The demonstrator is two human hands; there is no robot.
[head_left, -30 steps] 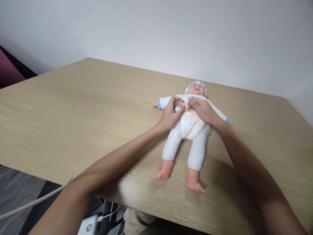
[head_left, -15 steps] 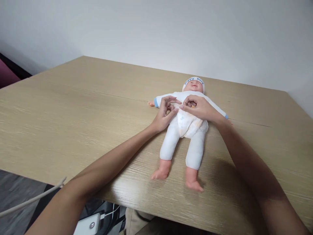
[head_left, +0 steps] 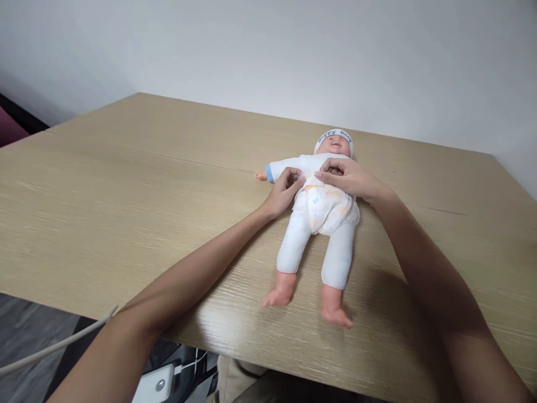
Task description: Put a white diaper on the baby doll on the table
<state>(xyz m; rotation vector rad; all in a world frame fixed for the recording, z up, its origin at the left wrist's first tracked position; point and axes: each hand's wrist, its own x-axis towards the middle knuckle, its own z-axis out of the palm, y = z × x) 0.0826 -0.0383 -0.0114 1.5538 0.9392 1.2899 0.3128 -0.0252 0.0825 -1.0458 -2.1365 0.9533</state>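
Observation:
A baby doll (head_left: 293,242) in white clothes with blue cuffs and a lettered cap lies on its back, feet toward me. Around its hips is a white diaper (head_left: 327,206) with pale orange and blue prints. At the waist, on the left side, my left hand (head_left: 286,191) pinches the diaper's edge with thumb and fingers. My right hand (head_left: 346,178) is over the belly, thumb and forefinger closed on a white part of the diaper between the hands. The curled fingers partly hide both grips.
The doll rests on a wide wooden table (head_left: 168,184) with a thin seam across it. A pale wall (head_left: 268,56) stands behind. Below the front edge are a white device (head_left: 155,385) with a cable, and a beige cord (head_left: 54,348) at the lower left.
The hands have moved slightly apart, the right one up and to the right. More of the diaper's front and its orange waist edge now shows.

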